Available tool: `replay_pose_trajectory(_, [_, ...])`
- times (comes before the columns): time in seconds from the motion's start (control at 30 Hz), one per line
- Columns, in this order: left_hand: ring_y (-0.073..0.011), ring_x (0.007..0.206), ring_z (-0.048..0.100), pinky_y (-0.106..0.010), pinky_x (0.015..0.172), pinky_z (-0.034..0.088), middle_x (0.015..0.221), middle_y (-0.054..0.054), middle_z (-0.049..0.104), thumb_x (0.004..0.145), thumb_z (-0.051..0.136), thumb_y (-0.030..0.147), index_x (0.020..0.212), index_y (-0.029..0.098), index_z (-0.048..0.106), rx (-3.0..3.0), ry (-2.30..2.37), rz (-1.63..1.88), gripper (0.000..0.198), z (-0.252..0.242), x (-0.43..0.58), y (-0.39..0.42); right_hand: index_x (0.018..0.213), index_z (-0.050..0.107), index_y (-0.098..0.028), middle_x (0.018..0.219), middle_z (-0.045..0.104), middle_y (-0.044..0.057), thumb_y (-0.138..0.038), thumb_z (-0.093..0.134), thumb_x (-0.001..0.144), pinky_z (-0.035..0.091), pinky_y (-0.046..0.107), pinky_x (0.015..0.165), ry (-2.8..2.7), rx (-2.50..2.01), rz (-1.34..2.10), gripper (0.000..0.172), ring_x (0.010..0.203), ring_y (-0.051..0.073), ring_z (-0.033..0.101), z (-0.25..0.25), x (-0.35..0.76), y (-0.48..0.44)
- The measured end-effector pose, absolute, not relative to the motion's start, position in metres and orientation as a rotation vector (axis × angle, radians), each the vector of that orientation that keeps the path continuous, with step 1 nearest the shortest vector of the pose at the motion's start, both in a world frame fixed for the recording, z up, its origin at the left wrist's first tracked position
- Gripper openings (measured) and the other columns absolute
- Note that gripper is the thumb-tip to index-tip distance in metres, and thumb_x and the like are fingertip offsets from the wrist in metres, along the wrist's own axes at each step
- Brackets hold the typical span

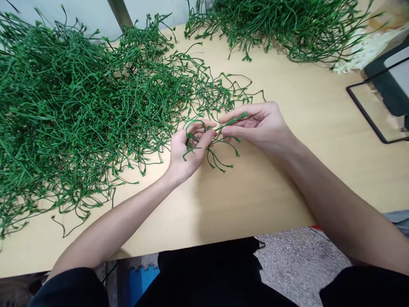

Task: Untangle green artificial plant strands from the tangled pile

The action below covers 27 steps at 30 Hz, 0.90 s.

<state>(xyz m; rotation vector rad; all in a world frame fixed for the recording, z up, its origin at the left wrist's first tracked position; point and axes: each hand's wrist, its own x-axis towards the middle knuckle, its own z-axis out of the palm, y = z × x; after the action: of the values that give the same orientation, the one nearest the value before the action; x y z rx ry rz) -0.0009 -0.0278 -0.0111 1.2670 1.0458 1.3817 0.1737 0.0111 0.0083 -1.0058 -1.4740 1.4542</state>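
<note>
My left hand [188,151] is closed round a small bunch of thin green plastic stems [220,160], whose branching ends hang down onto the table. My right hand [258,125] pinches one green stem [233,120] by its end, thumb and fingers pressed together, right beside my left thumb. Both hands hover just above the pale wooden table [255,192], at the right edge of a big heap of green stems [70,119].
A second heap of green stems [287,25] lies at the far edge of the table. White plastic pieces [367,49] sit at the far right, beside a black wire frame [364,113]. The table's near edge runs just above my lap.
</note>
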Motion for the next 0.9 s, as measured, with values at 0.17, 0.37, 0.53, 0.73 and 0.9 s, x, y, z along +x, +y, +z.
replay_pose_trajectory(0.17, [-0.0101,0.062,0.064,-0.024,0.058,0.057,0.076,0.001,0.069,0.077,0.079,0.029,0.082,0.018,0.069,1.26,1.05,1.36,0.015,-0.012,0.0,-0.028,0.09,0.074,-0.017,0.072,0.07,-0.001,-0.026,0.09,0.061,0.063,0.026,0.067,-1.441,-1.005,1.414,0.035,0.066,0.013,0.069,0.005,0.173,0.012])
replay_pose_trajectory(0.37, [-0.0083,0.061,0.06,-0.02,0.054,0.047,0.074,0.001,0.067,0.08,0.076,0.025,0.08,0.019,0.069,1.401,1.109,1.368,0.01,-0.015,-0.001,-0.028,0.095,0.071,-0.018,0.071,0.069,-0.002,-0.021,0.089,0.06,0.062,0.025,0.067,-1.429,-1.02,1.442,0.039,0.069,0.014,0.07,0.005,0.173,0.011])
replay_pose_trajectory(0.53, [-0.008,0.06,0.06,-0.02,0.055,0.046,0.073,0.002,0.066,0.079,0.076,0.024,0.08,0.018,0.067,1.385,1.129,1.4,0.01,-0.014,0.001,-0.028,0.096,0.068,-0.017,0.072,0.069,-0.002,-0.016,0.087,0.059,0.061,0.022,0.067,-1.413,-1.023,1.478,0.041,0.068,0.012,0.068,0.006,0.172,0.011])
replay_pose_trajectory(0.73, [-0.0079,0.058,0.058,-0.02,0.052,0.045,0.071,0.001,0.065,0.08,0.076,0.027,0.078,0.018,0.066,1.348,1.183,1.39,0.014,-0.008,0.001,-0.03,0.099,0.063,-0.021,0.074,0.063,-0.003,-0.017,0.085,0.062,0.058,0.024,0.064,-1.441,-0.943,1.492,0.043,0.071,0.014,0.066,-0.001,0.173,0.013])
replay_pose_trajectory(0.9, [-0.0086,0.062,0.063,-0.02,0.057,0.05,0.077,0.001,0.067,0.08,0.076,0.03,0.078,0.018,0.064,1.322,1.168,1.469,0.017,-0.008,0.0,-0.029,0.11,0.057,-0.025,0.073,0.061,-0.003,-0.022,0.083,0.068,0.053,0.025,0.055,-1.463,-0.971,1.536,0.049,0.063,0.013,0.063,-0.003,0.176,0.013])
